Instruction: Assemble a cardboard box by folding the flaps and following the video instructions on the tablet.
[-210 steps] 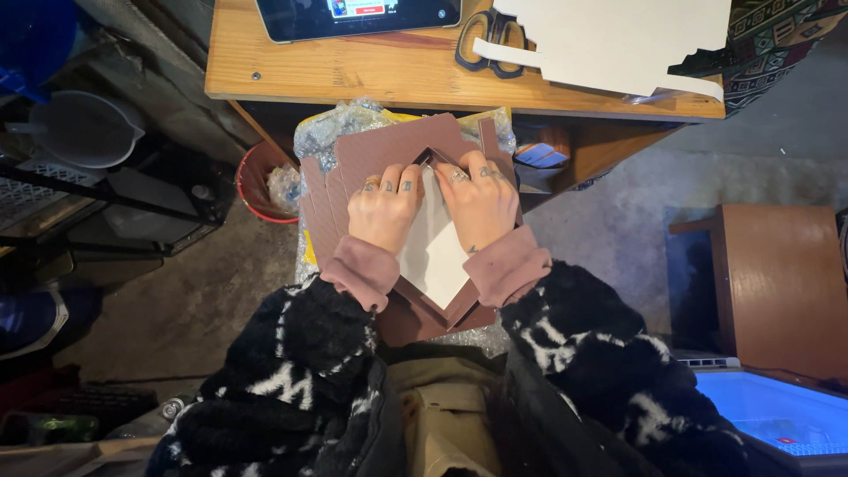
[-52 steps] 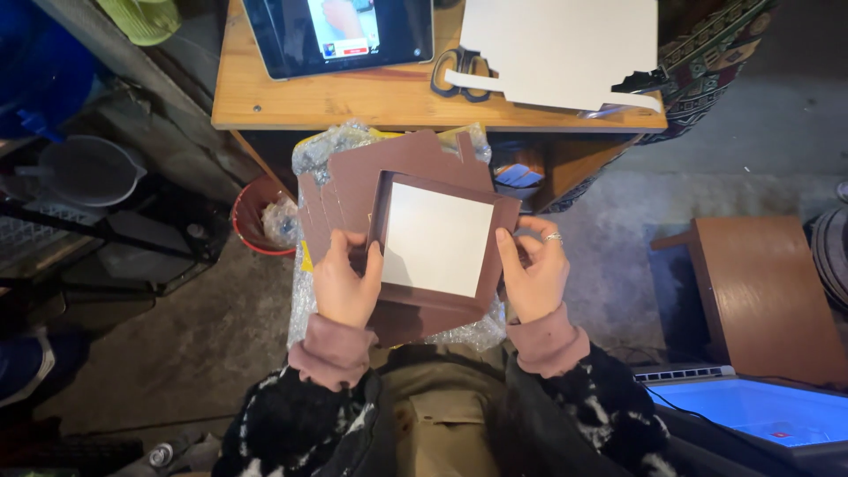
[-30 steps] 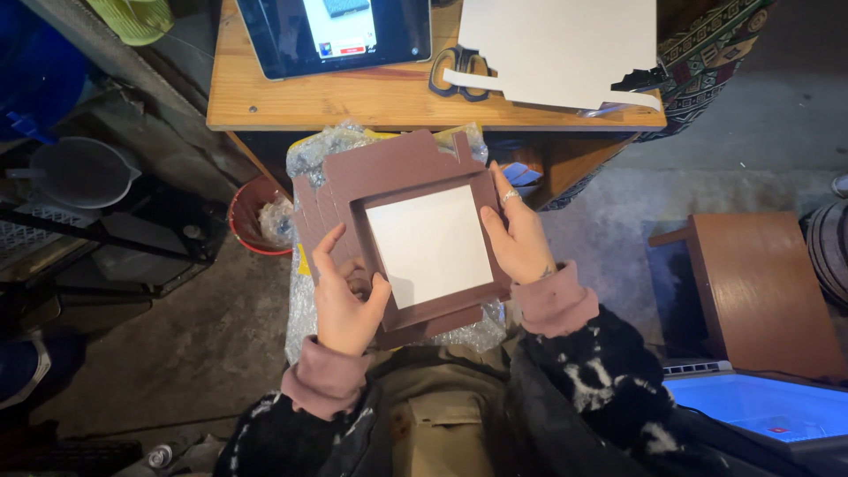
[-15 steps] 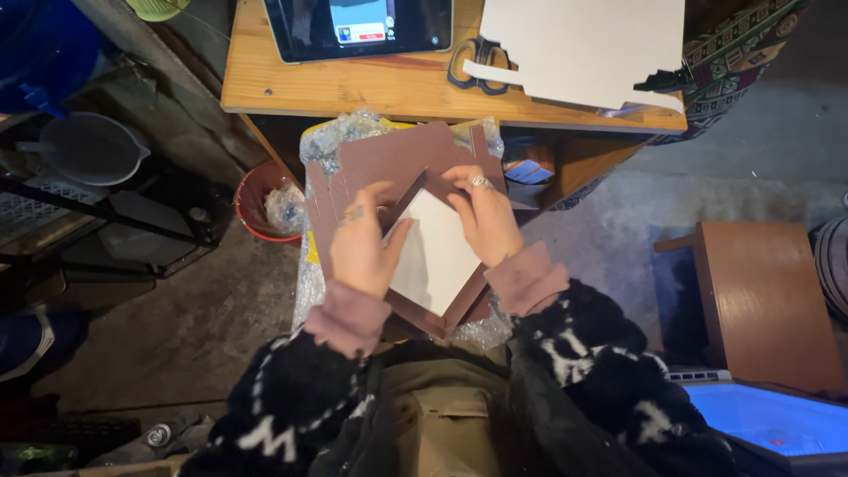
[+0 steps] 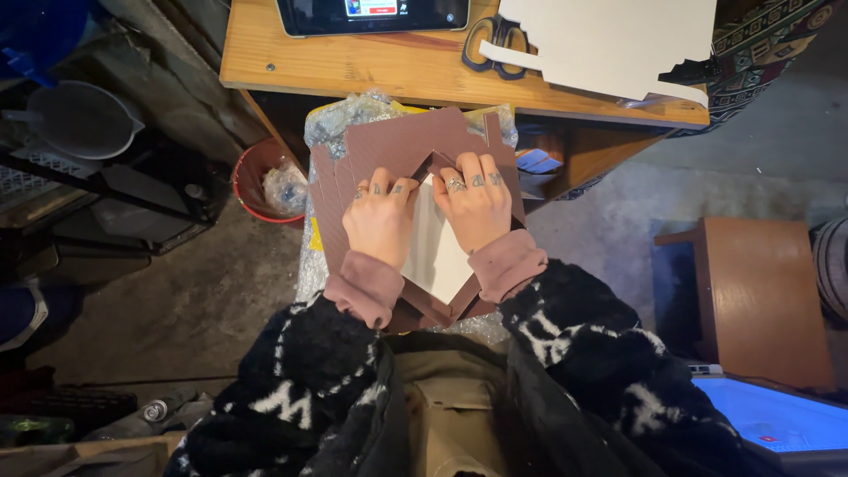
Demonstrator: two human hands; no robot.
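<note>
Two hands work side by side on one brown corrugated cardboard sheet (image 5: pixel 389 150) that lies on the person's lap over a layer of bubble wrap (image 5: pixel 353 115). The left hand (image 5: pixel 382 221) lies palm down, its fingers held together and pressed flat on the brown board; the right hand (image 5: pixel 477 208) does the same just beside it, and both sets of fingertips meet at the upper corner of one white square panel (image 5: pixel 437 256) — a panel turned corner-up and framed by a folded brown rim. Neither hand pinches or lifts anything; both press. Ahead of the knees stands one wooden table (image 5: pixel 389 71) carrying four things: one tablet (image 5: pixel 371 13) with a lit screen, one pair of black-handled scissors (image 5: pixel 495 40), one large white cut-out board (image 5: pixel 609 44), and a small black clip at that board's right edge. Under the table's left end sits one red bucket (image 5: pixel 252 181) holding crumpled clear plastic (image 5: pixel 284 187). To the left, one grey round basin (image 5: pixel 79 119) rests on a dark rack; its contents cannot be made out. To the right stands one low brown wooden stool (image 5: pixel 755 296) on the concrete floor.
</note>
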